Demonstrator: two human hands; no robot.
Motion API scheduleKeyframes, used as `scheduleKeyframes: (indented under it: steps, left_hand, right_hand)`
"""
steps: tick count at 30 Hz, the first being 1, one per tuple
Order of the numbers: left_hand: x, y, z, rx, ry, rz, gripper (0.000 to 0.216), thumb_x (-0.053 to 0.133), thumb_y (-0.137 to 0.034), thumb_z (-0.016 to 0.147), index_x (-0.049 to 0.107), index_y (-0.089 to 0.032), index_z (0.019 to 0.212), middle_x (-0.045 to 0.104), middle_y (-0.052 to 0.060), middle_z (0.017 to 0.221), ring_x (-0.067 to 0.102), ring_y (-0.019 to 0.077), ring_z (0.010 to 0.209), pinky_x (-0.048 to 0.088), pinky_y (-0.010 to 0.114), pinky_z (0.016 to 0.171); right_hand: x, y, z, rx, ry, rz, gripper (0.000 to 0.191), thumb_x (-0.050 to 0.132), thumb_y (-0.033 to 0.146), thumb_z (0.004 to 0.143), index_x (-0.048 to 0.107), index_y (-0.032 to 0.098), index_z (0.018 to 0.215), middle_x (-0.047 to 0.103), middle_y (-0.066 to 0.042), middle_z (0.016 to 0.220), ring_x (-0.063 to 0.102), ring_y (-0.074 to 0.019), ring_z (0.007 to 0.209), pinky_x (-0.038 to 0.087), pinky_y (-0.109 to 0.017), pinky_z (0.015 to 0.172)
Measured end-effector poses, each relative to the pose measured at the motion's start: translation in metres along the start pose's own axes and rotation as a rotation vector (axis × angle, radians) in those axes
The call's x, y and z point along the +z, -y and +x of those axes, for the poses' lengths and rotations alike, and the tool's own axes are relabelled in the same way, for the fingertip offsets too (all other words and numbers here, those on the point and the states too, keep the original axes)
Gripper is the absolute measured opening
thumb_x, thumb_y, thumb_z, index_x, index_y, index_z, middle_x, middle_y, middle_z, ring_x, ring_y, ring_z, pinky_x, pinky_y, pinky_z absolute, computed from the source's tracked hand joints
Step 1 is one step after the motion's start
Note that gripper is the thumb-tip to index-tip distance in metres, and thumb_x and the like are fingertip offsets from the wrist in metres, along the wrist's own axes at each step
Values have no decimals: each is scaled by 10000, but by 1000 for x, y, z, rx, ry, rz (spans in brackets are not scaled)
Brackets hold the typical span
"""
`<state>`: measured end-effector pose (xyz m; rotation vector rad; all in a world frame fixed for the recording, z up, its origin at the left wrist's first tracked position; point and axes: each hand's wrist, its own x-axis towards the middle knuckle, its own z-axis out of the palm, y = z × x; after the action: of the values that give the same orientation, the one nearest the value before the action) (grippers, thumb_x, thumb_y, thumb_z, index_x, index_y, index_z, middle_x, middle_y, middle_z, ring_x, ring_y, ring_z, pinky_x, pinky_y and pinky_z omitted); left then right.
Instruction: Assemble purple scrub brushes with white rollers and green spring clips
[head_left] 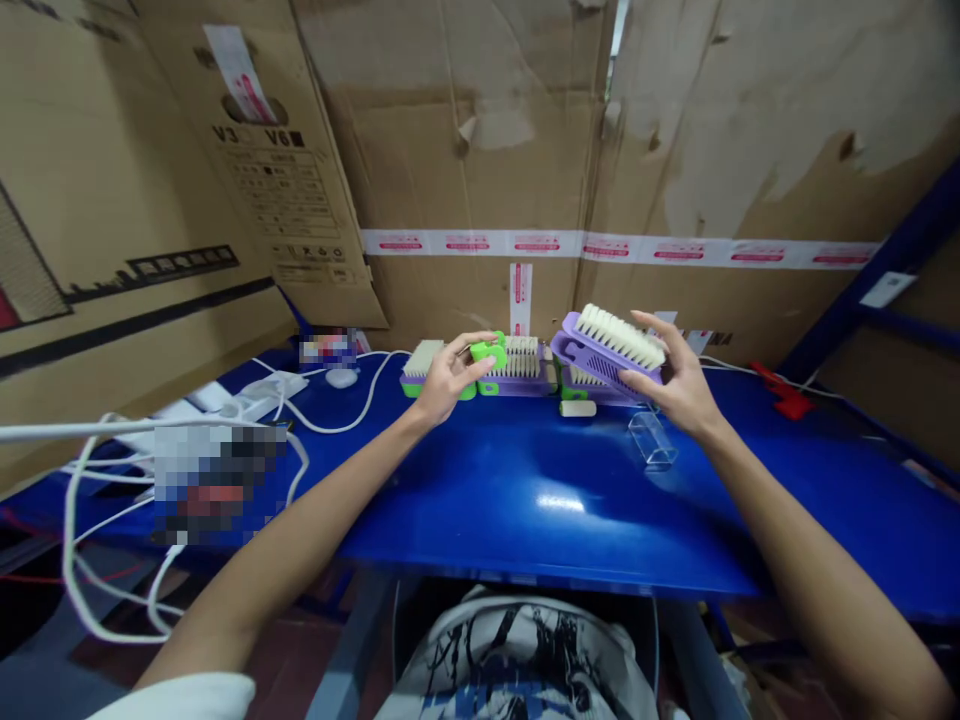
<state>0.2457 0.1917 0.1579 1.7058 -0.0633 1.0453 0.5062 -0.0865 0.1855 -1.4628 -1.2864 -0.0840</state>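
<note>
A purple scrub brush [611, 345] with cream bristles is gripped at its right end by my right hand [682, 385], held tilted above the table with the bristles facing up. Between the thumb and fingers of my left hand [448, 378] is a small bright green plastic piece [489, 352]. Behind my hands, several more purple-and-green brushes [517, 372] stand in a row with bristles up, partly hidden. A small cream block [577, 409] lies in front of them, and a clear plastic case [652, 442] rests below my right hand.
The blue table [480, 500] backs onto a cardboard wall [465, 180] with tape across it. White cables and a power strip [274, 393] crowd the left side. A red object [787, 393] lies at the right, near the blue metal frame [900, 235].
</note>
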Motion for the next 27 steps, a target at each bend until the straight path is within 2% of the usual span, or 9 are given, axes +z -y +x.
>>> scheduleKeyframes:
  steps: [6,10,13,20,23,27]
  left_hand:
    - [-7,-1,1,119,-10,106,582,1007,-566,898,748,-231,1298,746,145,1509,751,274,1368,598,446,1203]
    - [-14,-13,6,115,-70,136,589,1021,-583,872,765,-233,1270,753,138,1512,752,272,1360,596,450,1213]
    - [-15,-20,5,121,-89,127,590,1044,-583,827,785,-233,1226,770,134,1476,754,274,1344,610,438,1186]
    - [-3,-12,-1,115,35,148,554,1044,-513,813,802,-214,1212,745,166,1476,706,324,1461,572,493,1261]
    - [4,-10,-6,110,107,91,604,1037,-460,832,773,-226,1321,747,157,1500,727,320,1446,600,479,1238]
    - [16,-14,-17,64,230,47,927,1067,-438,805,621,-298,1606,737,156,1582,736,341,1470,618,502,1248]
  right_hand:
    - [-3,1,1,-112,-30,-148,753,958,571,888,729,391,1582,768,-75,1560,752,-393,1354,625,-646,1178]
    - [-6,5,2,-156,-35,-178,741,965,556,877,746,393,1566,806,-71,1490,794,-373,1236,681,-635,1068]
    - [-6,8,2,-166,-38,-197,723,948,569,892,745,380,1560,808,-79,1484,801,-366,1227,697,-614,1044]
    - [-4,15,0,-142,28,-162,733,969,531,881,753,369,1562,789,-86,1547,784,-378,1332,660,-627,1144]
    - [-1,17,-3,-164,125,-169,740,970,507,886,745,381,1580,795,-84,1539,791,-374,1333,654,-632,1153]
    - [11,25,-10,-217,245,-164,760,977,501,887,740,380,1600,813,-81,1508,812,-364,1295,685,-601,1122]
